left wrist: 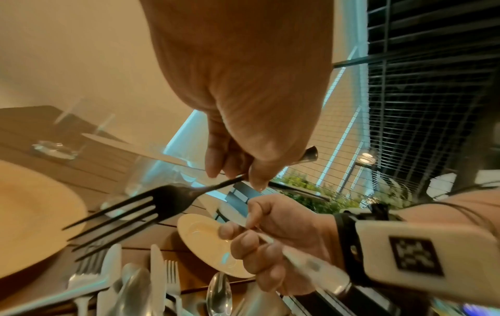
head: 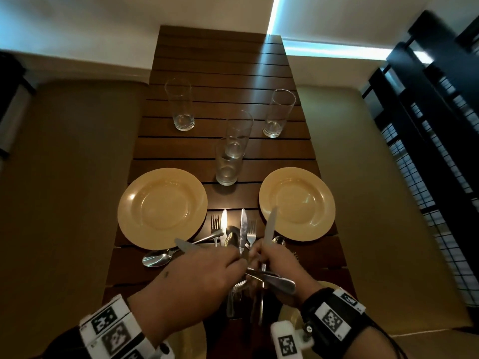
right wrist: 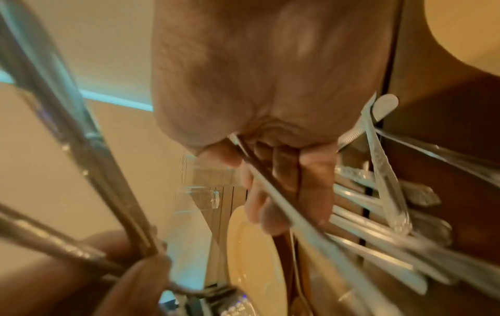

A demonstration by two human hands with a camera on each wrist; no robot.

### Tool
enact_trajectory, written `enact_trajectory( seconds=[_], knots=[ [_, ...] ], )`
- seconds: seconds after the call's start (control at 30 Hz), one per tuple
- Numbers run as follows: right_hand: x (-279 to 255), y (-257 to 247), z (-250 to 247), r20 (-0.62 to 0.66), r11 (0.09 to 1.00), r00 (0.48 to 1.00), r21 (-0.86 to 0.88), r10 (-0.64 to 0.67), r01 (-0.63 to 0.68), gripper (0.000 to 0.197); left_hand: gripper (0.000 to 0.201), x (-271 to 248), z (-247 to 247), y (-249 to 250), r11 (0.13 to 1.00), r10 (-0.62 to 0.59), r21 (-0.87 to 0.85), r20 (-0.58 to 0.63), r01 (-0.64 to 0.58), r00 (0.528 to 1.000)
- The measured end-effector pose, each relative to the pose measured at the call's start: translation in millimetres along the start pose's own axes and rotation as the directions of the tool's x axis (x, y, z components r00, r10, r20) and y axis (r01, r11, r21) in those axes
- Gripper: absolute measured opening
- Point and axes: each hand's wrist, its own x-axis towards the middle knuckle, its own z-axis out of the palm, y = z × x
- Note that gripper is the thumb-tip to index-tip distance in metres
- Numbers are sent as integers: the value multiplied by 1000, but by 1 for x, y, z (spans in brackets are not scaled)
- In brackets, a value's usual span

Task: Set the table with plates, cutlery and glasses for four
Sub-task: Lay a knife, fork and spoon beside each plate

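Sorting cutlery over the middle of the bench, and both hands are full! The left hand has its fingers curled round a knife, blade poking out to the left over the near rim of the left plate, and the left wrist view shows a fork pinched in those same fingers. The right hand grips a second knife, blade pointing up across the edge of the right plate.

Beneath them lies the pile of cutlery, forks, spoons and knives crossed over one another between the two plates, with one spoon lying just beside the left plate. Four glasses stand further up the bench: two out wide, two close together in the middle, the nearest glass just beyond the pile.

Here's the risk, as I judge it: the handles are tangled, so lifting one piece could drag a neighbour along and send it clattering onto a plate or off the bench edge. Two pieces in one hand is a loose hold, and one could slip. A wide swing of either blade could clip that nearest glass and tip it.
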Motion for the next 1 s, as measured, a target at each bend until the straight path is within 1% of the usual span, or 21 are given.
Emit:
enact_trajectory(
  seconds=[0.03, 0.07, 0.1, 0.13, 0.17, 0.2, 0.23, 0.27, 0.33, 0.37, 0.47, 0.53, 0.63, 0.7, 0.77, 0.83, 0.87, 0.9, 0.93, 0.97, 1.0],
  knots=[
    [3, 3, 1, 38, 989, 997, 134, 65, -70, 27, 46, 5, -5, 3, 998, 55, 31, 13, -56, 998],
    [0, 0, 0, 33, 959, 993, 257, 115, -120, 32, 43, 10, -9, 5, 992, 107, 59, 31, -109, 994],
    [-8, 0, -2, 64, 936, 987, 313, 148, -161, 34, 39, 15, -12, 8, 984, 155, 81, 54, -159, 986],
    [-14, 0, -3, 121, 933, 975, 288, 188, -215, 32, 34, 20, -13, 10, 973, 202, 98, 87, -210, 976],
    [-17, 2, -4, 182, 937, 966, 265, 185, -229, 31, 32, 25, -13, 12, 959, 248, 111, 120, -261, 961],
    [-27, 2, -4, 277, 903, 942, 325, 192, -280, 37, 33, 29, -12, 14, 943, 293, 119, 145, -311, 945],
    [-32, 4, -5, 398, 862, 892, 354, 212, -363, 44, 35, 32, -10, 15, 925, 336, 133, 158, -357, 929],
    [-38, 6, -5, 480, 840, 857, 375, 186, -392, 46, 35, 35, -7, 16, 906, 374, 147, 157, -396, 914],
    [-46, 9, -9, 565, 818, 815, 406, 126, -408, 45, 33, 38, -2, 17, 881, 428, 158, 140, -446, 893],
    [-47, 11, -11, 567, 802, 818, 438, 103, -405, 45, 31, 38, 1, 16, 873, 444, 164, 127, -460, 887],
    [-49, 16, -16, 554, 782, 830, 493, 55, -381, 49, 31, 39, 11, 15, 874, 451, 164, 74, -457, 889],
    [-49, 20, -18, 505, 794, 862, 503, 52, -343, 54, 32, 40, 18, 15, 886, 437, 150, 43, -439, 898],
    [-45, 30, -23, 422, 783, 906, 550, 39, -290, 58, 33, 41, 29, 19, 910, 405, 92, -6, -403, 914],
    [-45, 34, -24, 363, 785, 931, 568, 32, -248, 55, 33, 39, 39, 24, 922, 383, 87, -50, -378, 922],
    [-45, 36, -23, 292, 786, 956, 591, 0, -181, 48, 34, 37, 49, 28, 933, 357, 74, -79, -352, 931],
    [-44, 40, -24, 203, 791, 979, 600, -10, -116, 40, 32, 34, 56, 30, 933, 359, 24, -114, -359, 926],
    [-42, 42, -25, 165, 795, 986, 598, 1, -101, 36, 31, 32, 59, 31, 932, 354, -24, -150, -361, 923],
    [-40, 44, -26, 130, 797, 991, 597, 11, -87, 33, 30, 30, 64, 32, 936, 319, -94, -186, -340, 929],
    [-39, 46, -28, 94, 805, 995, 590, 16, -68, 32, 28, 29, 67, 33, 944, 243, -173, -218, -282, 945],
    [-38, 46, -30, 48, 819, 999, 572, 18, -43, 33, 25, 28, 70, 32, 953, 113, -249, -236, -173, 965],
    [-37, 47, -33, -4, 836, 1000, 548, 19, -14, 36, 19, 29, 72, 31, 949, -63, -315, -226, -12, 972]
  ],
)
